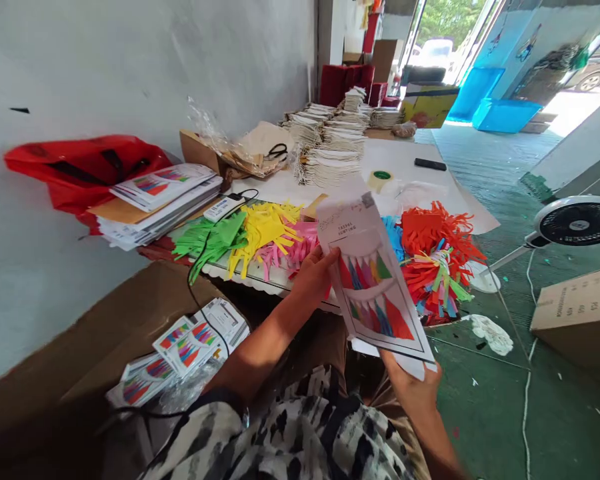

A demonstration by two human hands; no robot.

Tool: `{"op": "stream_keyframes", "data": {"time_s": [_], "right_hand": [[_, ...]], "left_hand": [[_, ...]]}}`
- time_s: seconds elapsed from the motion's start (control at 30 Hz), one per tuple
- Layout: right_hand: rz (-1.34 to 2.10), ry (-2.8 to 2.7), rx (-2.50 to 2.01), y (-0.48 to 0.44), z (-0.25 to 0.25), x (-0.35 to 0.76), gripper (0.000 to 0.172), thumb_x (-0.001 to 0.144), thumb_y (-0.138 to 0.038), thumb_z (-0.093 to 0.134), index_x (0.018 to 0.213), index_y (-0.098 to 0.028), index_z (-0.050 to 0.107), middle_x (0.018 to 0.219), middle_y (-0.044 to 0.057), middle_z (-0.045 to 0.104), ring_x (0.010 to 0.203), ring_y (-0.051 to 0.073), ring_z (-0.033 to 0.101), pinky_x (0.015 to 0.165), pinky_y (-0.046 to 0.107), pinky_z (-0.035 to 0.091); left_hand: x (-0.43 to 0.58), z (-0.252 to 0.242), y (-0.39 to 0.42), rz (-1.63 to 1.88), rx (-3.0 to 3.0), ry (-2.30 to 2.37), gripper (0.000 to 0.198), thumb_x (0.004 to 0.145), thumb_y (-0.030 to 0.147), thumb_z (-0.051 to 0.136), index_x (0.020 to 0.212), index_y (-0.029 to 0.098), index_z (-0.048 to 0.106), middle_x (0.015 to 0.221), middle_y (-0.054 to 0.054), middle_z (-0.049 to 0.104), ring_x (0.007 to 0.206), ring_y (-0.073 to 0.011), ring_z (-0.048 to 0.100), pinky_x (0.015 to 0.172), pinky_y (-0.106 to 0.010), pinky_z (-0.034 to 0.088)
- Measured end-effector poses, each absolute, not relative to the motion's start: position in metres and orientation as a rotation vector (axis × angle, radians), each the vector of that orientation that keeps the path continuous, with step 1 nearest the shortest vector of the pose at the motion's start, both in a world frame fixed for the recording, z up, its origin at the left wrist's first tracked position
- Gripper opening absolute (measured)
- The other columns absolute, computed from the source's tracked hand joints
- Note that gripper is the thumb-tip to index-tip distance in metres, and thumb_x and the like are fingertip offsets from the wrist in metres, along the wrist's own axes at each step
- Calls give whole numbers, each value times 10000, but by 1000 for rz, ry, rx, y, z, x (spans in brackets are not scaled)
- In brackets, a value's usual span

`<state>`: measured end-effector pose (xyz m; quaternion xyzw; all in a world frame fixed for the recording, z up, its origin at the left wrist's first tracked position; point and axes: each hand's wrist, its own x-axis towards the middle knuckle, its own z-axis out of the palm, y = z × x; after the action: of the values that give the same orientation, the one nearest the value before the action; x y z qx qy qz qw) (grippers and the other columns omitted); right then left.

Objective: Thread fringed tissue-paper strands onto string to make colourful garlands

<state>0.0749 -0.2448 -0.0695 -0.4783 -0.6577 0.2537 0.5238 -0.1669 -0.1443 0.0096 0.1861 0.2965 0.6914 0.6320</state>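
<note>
Between both hands a printed tassel bunting packet is held tilted over the lap, its white front showing rows of coloured tassels. My left hand grips its left edge, thumb on the front. My right hand holds the lower end from beneath, the fingers mostly hidden behind it. Beyond the packet on the table lie bundles of fringed tassels: green, yellow, pink, blue and red. A multicoloured tassel bundle rests at the red one's near side.
Stacked printed packets and a power strip lie at the left. Farther back are piled white bundles, scissors, a tape roll and a phone. A box of packets stands lower left, a fan right.
</note>
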Motion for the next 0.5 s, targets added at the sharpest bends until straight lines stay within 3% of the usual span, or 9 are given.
{"op": "stream_keyframes", "data": {"time_s": [0.03,0.1,0.17,0.23,0.3,0.37,0.43,0.5], "right_hand": [[608,-1554,-1212,-246,-70,76,99,870,-304,801,875,-207,787,727,28,755,630,203,675,643,324,587],[607,-1481,-1322,-244,-66,83,418,881,-378,795,1264,-220,738,1042,85,810,840,244,749,773,387,635],[539,-1438,-1346,-239,-61,94,842,849,-407,829,1597,-255,475,1392,155,709,1042,278,753,901,475,638],[323,-1491,-1361,-233,-58,105,1053,820,-393,857,1699,-266,292,1588,212,549,1220,336,703,1033,586,587],[104,-1643,-1367,-230,-58,114,966,865,-340,807,1698,-266,323,1617,211,525,1359,387,629,1132,657,513],[15,-1797,-1304,-229,-61,119,778,939,-273,697,1664,-294,415,1566,165,602,1415,376,603,1177,649,491],[48,-1816,-1224,-230,-65,118,645,981,-237,613,1612,-323,506,1516,115,660,1393,339,637,1187,615,508],[224,-1693,-1182,-231,-69,112,548,996,-275,608,1541,-328,596,1494,90,683,1379,327,655,1202,605,509]], "left_hand": [[-165,11,-147,1630,481,689,560,719,289,967,1215,201,722,1183,-52,812,1138,-227,757,1095,-371,557],[-162,13,-152,1708,582,724,562,727,338,964,1216,214,716,1197,-45,811,1132,-218,755,1071,-356,569],[-159,15,-157,1751,662,772,526,761,371,944,1211,228,711,1230,-40,803,1150,-212,746,1060,-337,573],[-157,15,-162,1758,727,820,505,787,388,929,1212,234,706,1247,-40,797,1156,-213,740,1048,-332,578],[-156,15,-167,1730,746,849,518,776,404,937,1210,239,707,1232,-35,798,1133,-214,744,1018,-329,590],[-155,15,-170,1650,721,847,523,772,482,928,1187,237,725,1181,-33,807,1117,-231,750,964,-330,610],[-156,15,-169,1553,691,765,596,797,674,840,1191,238,742,1207,-56,799,1189,-280,732,950,-362,623],[-158,14,-163,1506,676,619,739,798,838,717,1261,262,733,1366,-79,744,1354,-328,650,1014,-421,612]]}}
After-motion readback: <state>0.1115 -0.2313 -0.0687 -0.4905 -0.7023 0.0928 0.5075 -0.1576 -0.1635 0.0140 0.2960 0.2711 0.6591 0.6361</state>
